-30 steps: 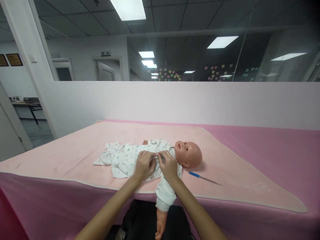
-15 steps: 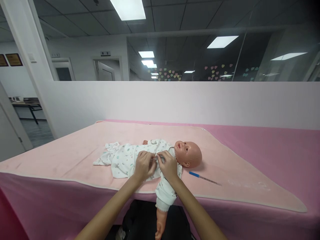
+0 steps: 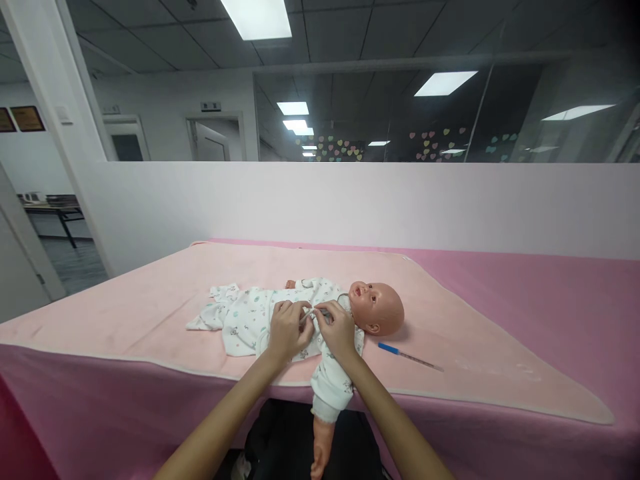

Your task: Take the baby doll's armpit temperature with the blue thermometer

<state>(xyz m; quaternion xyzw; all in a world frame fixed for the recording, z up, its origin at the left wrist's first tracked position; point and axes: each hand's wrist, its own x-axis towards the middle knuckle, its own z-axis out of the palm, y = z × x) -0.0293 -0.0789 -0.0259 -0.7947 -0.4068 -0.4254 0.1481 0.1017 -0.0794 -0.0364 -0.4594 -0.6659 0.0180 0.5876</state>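
Note:
A baby doll (image 3: 377, 308) lies on its back, head to the right, in a white printed baby gown (image 3: 247, 321). Over its chest, my left hand (image 3: 290, 330) and my right hand (image 3: 336, 328) meet with fingertips almost touching. Both hands are closed in a pinch on the gown's front, where a thin white strip, perhaps a tie, shows between them. My fingers hide the exact spot. One sleeved arm of the doll (image 3: 323, 443) stretches toward me past the table edge, between my forearms.
A thermometer-like stick with a blue cap (image 3: 389, 348) lies right of the doll's head. Beneath is a peach blanket (image 3: 475, 360) over a pink table cover (image 3: 560, 300). A white half wall (image 3: 380, 207) with glass above stands behind the table.
My left fingers have shifted slightly and the thin white strip shows more between my fingertips. The doll and the stick have stayed in place.

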